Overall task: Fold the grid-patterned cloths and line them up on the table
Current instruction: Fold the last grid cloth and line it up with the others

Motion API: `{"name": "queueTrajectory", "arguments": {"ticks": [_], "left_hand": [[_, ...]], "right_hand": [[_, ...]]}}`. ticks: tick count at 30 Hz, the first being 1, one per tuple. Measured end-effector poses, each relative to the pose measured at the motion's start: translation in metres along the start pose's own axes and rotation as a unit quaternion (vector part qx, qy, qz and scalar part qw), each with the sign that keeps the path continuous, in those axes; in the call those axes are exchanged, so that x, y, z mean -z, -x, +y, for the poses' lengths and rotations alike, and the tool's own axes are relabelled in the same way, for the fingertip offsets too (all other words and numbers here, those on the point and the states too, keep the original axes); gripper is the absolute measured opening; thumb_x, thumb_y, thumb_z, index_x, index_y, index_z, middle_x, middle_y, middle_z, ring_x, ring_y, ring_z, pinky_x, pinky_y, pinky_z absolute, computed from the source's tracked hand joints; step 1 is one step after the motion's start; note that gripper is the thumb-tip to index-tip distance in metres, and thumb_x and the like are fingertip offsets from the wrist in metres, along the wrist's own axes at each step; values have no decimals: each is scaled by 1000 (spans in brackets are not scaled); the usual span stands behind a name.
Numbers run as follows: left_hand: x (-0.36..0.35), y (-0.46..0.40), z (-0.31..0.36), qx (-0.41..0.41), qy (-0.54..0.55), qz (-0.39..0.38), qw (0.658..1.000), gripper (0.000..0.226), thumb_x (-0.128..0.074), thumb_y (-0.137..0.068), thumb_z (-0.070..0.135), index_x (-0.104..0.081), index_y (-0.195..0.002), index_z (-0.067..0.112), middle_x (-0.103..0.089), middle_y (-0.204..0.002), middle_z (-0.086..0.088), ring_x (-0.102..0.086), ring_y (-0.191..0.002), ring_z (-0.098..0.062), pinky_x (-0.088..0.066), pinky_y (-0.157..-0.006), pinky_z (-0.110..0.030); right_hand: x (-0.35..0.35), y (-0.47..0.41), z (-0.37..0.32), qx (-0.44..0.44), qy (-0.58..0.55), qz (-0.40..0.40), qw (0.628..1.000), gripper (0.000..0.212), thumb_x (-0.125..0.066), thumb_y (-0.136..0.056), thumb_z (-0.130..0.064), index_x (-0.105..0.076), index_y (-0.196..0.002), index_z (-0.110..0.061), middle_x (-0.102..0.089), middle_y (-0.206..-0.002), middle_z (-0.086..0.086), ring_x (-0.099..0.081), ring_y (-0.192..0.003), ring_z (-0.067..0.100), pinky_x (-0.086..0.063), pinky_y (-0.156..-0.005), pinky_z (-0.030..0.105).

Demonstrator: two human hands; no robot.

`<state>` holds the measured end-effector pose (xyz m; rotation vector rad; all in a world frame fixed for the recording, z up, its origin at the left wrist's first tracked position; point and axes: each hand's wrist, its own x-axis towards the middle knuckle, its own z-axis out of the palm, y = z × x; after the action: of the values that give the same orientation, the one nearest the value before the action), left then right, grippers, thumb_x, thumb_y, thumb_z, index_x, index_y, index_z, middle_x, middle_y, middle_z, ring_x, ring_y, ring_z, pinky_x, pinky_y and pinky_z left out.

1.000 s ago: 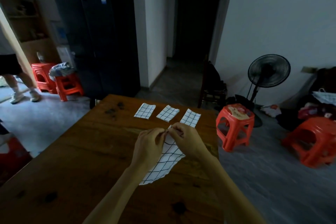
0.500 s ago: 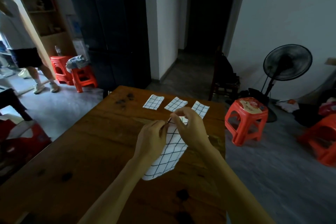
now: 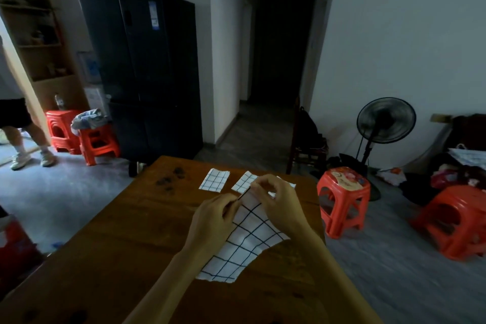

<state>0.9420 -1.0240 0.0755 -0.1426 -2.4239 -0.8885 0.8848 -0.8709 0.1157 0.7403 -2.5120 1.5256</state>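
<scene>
A white cloth with a black grid [image 3: 244, 242] hangs over the wooden table [image 3: 126, 242], its lower edge lying on the wood. My left hand [image 3: 213, 221] and my right hand [image 3: 278, 200] pinch its top edge close together. At the far end lie folded grid cloths in a row: one [image 3: 214, 179] on the left, a second [image 3: 243, 183] beside it, and a third [image 3: 289, 186] mostly hidden behind my right hand.
Red plastic stools stand right of the table [image 3: 342, 192] [image 3: 455, 221] and at far left [image 3: 97, 142]. A standing fan [image 3: 385, 119], a dark fridge [image 3: 142, 71] and a wooden chair [image 3: 305, 144] are behind. A person's legs [image 3: 18, 137] are at the left edge.
My view has tilted up and shifted. Both hands have stayed pinched on the cloth's top edge, lifted slightly toward the folded row, now covering the third folded cloth.
</scene>
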Motion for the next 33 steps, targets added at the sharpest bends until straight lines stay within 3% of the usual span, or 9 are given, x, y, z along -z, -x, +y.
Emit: {"name": "queueTrajectory", "arguments": {"ticks": [9, 13, 16, 18, 20, 22, 24, 28, 33], "left_hand": [[39, -27, -33, 5, 2, -25, 1000, 13, -57, -92, 22, -65, -101, 26, -64, -88, 18, -59, -77, 6, -53, -72, -19], [56, -60, -15, -65, -59, -46, 995, 17, -52, -94, 24, -64, -107, 23, -65, -98, 11, -47, -76, 10, -36, -67, -5], [61, -80, 5, -106, -62, -59, 991, 14, -53, -93, 23, -66, -99, 23, -65, -92, 9, -52, -75, 3, -38, -67, -11], [59, -87, 12, -134, -64, -72, 986, 14, -54, -92, 21, -66, -98, 20, -65, -92, 6, -54, -77, -2, -42, -73, -17], [57, -90, 15, -139, -80, -92, 983, 17, -52, -93, 20, -66, -103, 17, -65, -98, 3, -51, -82, -2, -40, -77, -14], [57, -88, 13, -142, -84, -86, 983, 18, -53, -93, 19, -67, -104, 17, -67, -99, 1, -50, -82, -1, -39, -79, -14], [63, -83, 9, -122, -91, -64, 986, 17, -55, -93, 21, -68, -103, 20, -69, -97, 4, -48, -76, 3, -38, -77, -15], [69, -72, -6, -64, -108, -63, 990, 16, -58, -91, 25, -69, -102, 22, -69, -94, 7, -47, -70, 10, -32, -65, -7], [59, -69, -4, -53, -112, -71, 990, 16, -56, -92, 20, -69, -99, 16, -70, -93, 0, -57, -80, -5, -35, -73, -12]], "right_hand": [[3, -19, -15, -23, -58, 139, 988, 4, -59, -93, -23, -63, -96, -24, -65, -86, -8, -61, -77, -1, -47, -65, 16], [9, -25, -15, 61, 125, 180, 974, 29, -60, -91, -38, -56, -119, -32, -56, -114, -19, -50, -109, 2, -42, -94, 25], [8, -31, -24, 166, 337, 147, 915, 35, -67, -85, -39, -61, -118, -32, -59, -121, -8, -42, -123, 15, -25, -107, 35], [5, -35, -30, 199, 404, 125, 884, 32, -80, -72, -26, -68, -101, -32, -67, -105, -6, -54, -116, 22, -22, -105, 45], [8, -37, -35, 179, 429, 109, 879, 29, -81, -69, -17, -70, -91, -33, -70, -92, -9, -62, -105, 20, -14, -109, 48], [15, -36, -34, 149, 438, 76, 883, 24, -67, -83, -15, -67, -99, -33, -68, -98, -10, -58, -109, 13, -3, -114, 44], [25, -33, -26, 124, 403, 53, 905, 21, -52, -95, -18, -65, -104, -32, -67, -106, -12, -54, -111, 8, -8, -117, 41], [34, -25, -13, 137, 332, 86, 929, 20, -51, -97, -20, -68, -89, -28, -69, -88, -11, -59, -80, 5, -42, -92, 35], [34, -19, -9, 96, 303, 68, 946, 19, -48, -98, -22, -67, -95, -20, -67, -92, -7, -56, -83, 7, -32, -76, 21]]}}
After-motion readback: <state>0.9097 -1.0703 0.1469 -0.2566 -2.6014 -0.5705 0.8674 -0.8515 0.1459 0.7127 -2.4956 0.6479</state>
